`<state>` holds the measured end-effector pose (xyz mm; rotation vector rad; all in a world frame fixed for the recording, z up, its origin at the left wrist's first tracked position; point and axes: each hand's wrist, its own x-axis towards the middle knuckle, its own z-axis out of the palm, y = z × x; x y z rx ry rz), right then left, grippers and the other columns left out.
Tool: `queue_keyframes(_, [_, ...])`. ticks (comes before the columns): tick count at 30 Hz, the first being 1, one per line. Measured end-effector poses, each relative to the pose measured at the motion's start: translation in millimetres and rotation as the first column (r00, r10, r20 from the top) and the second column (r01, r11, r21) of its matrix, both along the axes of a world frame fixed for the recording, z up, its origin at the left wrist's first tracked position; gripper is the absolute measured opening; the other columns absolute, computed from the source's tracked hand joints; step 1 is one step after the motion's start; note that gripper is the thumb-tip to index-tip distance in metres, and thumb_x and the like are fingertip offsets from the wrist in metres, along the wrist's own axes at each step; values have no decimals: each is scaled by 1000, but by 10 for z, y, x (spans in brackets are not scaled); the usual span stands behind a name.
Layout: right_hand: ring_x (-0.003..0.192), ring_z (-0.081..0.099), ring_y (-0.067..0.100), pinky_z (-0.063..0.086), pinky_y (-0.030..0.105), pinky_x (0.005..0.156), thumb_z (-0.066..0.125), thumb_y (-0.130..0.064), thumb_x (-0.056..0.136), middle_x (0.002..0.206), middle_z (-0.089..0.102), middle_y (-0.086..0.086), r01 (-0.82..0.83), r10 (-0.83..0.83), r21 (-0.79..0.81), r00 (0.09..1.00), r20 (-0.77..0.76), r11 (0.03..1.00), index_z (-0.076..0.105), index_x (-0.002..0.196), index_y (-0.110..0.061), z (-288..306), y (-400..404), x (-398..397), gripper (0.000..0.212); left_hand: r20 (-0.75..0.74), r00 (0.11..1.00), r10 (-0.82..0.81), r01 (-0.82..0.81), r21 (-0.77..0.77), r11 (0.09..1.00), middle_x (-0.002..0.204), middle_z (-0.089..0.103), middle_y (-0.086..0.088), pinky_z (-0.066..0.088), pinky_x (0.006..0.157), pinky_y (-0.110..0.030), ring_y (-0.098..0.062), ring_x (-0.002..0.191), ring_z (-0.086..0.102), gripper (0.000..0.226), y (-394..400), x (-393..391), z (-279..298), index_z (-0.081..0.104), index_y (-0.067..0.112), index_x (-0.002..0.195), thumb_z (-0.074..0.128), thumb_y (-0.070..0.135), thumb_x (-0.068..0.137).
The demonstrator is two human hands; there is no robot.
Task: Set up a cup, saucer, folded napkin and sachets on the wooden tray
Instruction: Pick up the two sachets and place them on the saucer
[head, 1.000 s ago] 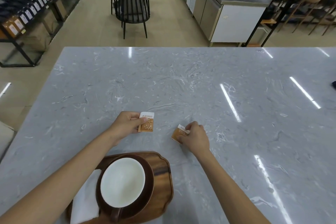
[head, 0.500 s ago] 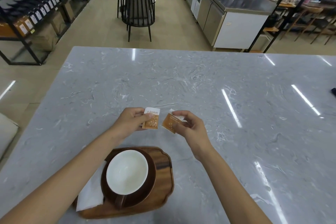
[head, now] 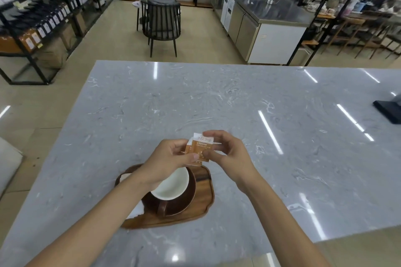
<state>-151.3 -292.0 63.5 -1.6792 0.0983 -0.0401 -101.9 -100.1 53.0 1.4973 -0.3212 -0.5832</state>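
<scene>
Two orange-and-white sachets are stacked together in the air just beyond the wooden tray. My left hand pinches them from the left and my right hand from the right. On the tray stands a brown cup with a white inside on a dark brown saucer. A white folded napkin lies at the tray's left side, mostly hidden by my left forearm.
The grey marble table stretches far ahead and to the right. A black flat object lies at its right edge. Beyond the table stand a black chair, shelves and a steel counter.
Both hands have come together above the tray's far edge, bringing the two sachets into one stack. The camera has tilted up a little.
</scene>
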Motion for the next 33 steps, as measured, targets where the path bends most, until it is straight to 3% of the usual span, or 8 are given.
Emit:
queue_keyframes(4, [91, 78, 25, 64, 32, 77, 78, -21, 90, 95, 80, 10, 73, -58, 158, 994, -96, 985, 74, 108, -21, -60, 63, -234, 18, -8, 1000, 23, -23, 53, 998, 106, 79, -11, 55, 100, -38, -29, 103, 74, 25, 13, -249, -66, 76, 10, 111, 75, 4, 87])
queue_keyframes(10, [89, 79, 26, 63, 29, 72, 79, -12, 88, 96, 81, 13, 103, -49, 215, 969, -241, 971, 74, 109, -13, -271, -31, -439, 22, -77, 987, 144, -146, -23, 989, 105, 79, -7, 59, 91, -32, -26, 100, 75, 33, -80, -688, -320, 71, 12, 116, 76, 2, 86])
queue_keyframes(16, [83, 79, 21, 62, 27, 67, 78, -4, 88, 90, 81, 10, 145, -90, 160, 947, -309, 976, 72, 112, -9, -609, -209, -410, 25, 333, 875, 351, -428, 193, 883, 112, 69, 17, 60, 76, -20, -3, 89, 72, 41, -353, -1002, -725, 61, 29, 119, 79, 15, 84])
queue_keyframes(18, [79, 79, 19, 62, 26, 65, 77, -3, 88, 85, 81, 6, 138, -87, 133, 939, -332, 981, 72, 108, -7, -738, -275, -370, 21, 485, 814, 319, -474, 239, 847, 116, 65, 13, 59, 77, -18, 1, 91, 70, 36, -451, -1105, -872, 61, 29, 119, 74, 16, 88])
queue_keyframes(22, [74, 78, 16, 62, 27, 62, 76, -2, 89, 82, 80, 5, 90, -46, 112, 936, -350, 990, 71, 106, -5, -947, -390, -289, 18, 647, 746, 158, -505, 395, 767, 130, 66, 8, 43, 101, -16, -5, 116, 62, 35, -621, -1328, -1162, 68, 23, 125, 70, 20, 91])
queue_keyframes(25, [70, 75, 17, 62, 31, 62, 76, -2, 88, 85, 78, 10, 36, -14, 55, 932, -363, 998, 73, 101, -8, -1063, -418, -219, 14, 669, 742, 47, -496, 499, 711, 144, 60, -2, 35, 112, -27, -19, 135, 52, 44, -673, -1405, -1327, 60, 13, 139, 63, 19, 96])
queue_keyframes(29, [74, 74, 21, 62, 35, 68, 80, -9, 86, 97, 76, 19, -48, 29, -48, 939, -343, 998, 76, 99, -13, -1181, -426, -118, 13, 647, 762, 28, -498, 558, 664, 156, 46, 0, 32, 121, -33, -14, 145, 40, 50, -662, -1438, -1455, 47, 11, 149, 49, 23, 100])
queue_keyframes(33, [75, 73, 12, 61, 30, 71, 81, -18, 85, 85, 75, -1, -106, 48, -234, 969, -241, 966, 77, 97, -19, -1282, -450, -6, 13, 677, 735, 38, -557, 571, 603, 155, 48, 1, 25, 120, -29, -7, 146, 34, 50, -709, -1520, -1505, 48, 11, 147, 46, 25, 100])
